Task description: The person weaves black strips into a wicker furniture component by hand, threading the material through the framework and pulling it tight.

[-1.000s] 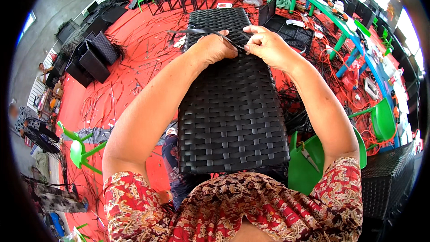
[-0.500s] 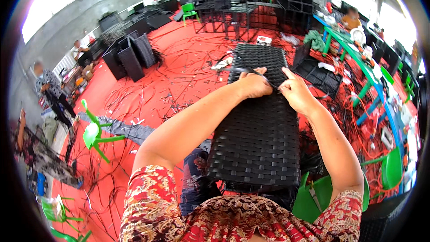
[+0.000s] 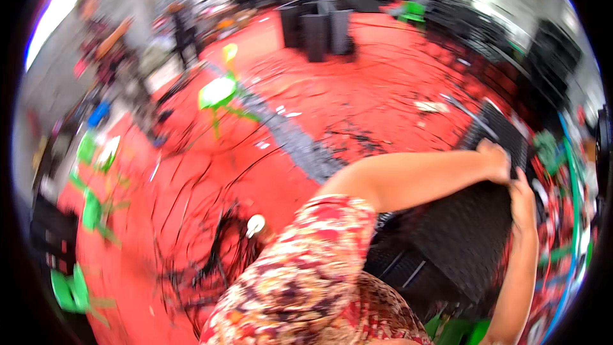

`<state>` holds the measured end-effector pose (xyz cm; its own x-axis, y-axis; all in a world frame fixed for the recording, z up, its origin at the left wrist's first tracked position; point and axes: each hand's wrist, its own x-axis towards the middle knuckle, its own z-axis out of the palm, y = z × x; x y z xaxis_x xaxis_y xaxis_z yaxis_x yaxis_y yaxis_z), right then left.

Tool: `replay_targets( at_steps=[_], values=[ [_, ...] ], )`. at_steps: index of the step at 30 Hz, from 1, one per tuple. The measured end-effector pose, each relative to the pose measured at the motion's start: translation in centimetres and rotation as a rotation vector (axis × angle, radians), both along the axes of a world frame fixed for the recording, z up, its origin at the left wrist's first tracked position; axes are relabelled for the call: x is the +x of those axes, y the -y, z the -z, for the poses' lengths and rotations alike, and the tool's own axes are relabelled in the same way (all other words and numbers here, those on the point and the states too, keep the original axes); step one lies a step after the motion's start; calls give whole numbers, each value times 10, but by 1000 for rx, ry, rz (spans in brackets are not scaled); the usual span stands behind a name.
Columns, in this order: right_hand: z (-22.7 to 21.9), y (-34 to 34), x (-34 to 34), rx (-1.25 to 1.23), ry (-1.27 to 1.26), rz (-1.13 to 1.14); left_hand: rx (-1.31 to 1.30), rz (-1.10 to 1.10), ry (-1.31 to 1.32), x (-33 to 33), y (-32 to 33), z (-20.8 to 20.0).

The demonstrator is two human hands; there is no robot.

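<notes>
Both hands meet at the far end of a black woven wicker panel (image 3: 466, 236) on the right: left hand (image 3: 497, 161) curled over its edge, right hand (image 3: 522, 201) pressed beside it, grip unclear through blur; most weave looks finished, loose strands litter the red floor (image 3: 357, 99)

Single head fisheye, tilted down and turned left, blurred; both hands on the black woven panel (image 3: 472, 230) at far right.

- Red floor (image 3: 357, 89) strewn with dark strands
- Green plastic chair (image 3: 218, 92)
- Dark woven boxes (image 3: 316, 32) far off
- Blurred people (image 3: 179, 16) at left
</notes>
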<state>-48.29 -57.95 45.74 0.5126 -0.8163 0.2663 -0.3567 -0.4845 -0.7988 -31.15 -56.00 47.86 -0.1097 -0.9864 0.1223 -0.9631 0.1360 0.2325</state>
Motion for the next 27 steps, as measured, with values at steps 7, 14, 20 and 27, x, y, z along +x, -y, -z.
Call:
replay_targets(
  at_steps=[7, 14, 20, 27],
  values=[
    [5, 7, -4, 215, 321, -94, -60, -45, -156, -4, 10, 3],
    [-7, -25, 9, -578, -143, 158, -345, 58, -88, 7, -2, 6],
    [-16, -46, 20, -576, -101, 222, -549, 285, -460, 24, -7, 11],
    [-38, -46, 34, -796, -201, 236, -237, 250, -1127, 43, -19, -6]
  ],
)
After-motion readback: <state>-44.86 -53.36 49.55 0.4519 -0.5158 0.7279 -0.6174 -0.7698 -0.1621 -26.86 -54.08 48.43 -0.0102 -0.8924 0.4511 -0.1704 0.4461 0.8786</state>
